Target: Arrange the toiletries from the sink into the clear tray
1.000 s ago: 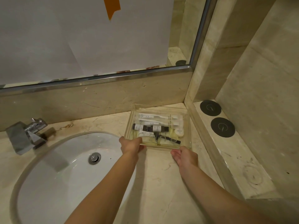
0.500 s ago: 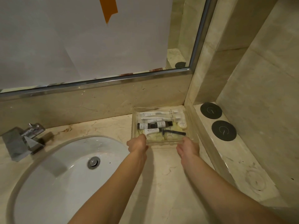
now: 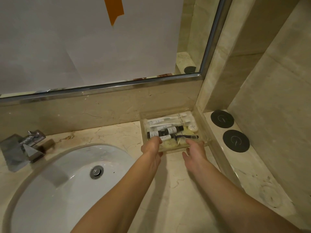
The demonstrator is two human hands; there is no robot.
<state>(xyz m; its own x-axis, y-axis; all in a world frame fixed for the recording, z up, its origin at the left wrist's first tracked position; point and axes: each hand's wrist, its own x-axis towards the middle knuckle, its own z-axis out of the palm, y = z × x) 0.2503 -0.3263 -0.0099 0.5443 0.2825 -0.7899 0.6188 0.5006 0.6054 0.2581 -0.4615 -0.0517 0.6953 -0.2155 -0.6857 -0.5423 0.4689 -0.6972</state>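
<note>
Tray [image 3: 200, 118] touching both hands' fingertips.

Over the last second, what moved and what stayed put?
Both hands, the left hand and right hand, pushed the clear tray away from the person, into the back corner by the side ledge. They stay on its near edge. The toiletries remain inside; the sink is unchanged.

Colours at the counter corner.
Clear tray [image 3: 204, 125], yellowish-tinted, holds white tubes [image 3: 168, 118] and dark bottles with white labels [image 3: 173, 130] beyond the fingertips [image 3: 155, 139]; beige veined marble counter [image 3: 121, 135]; white basin [image 3: 67, 182].
</note>
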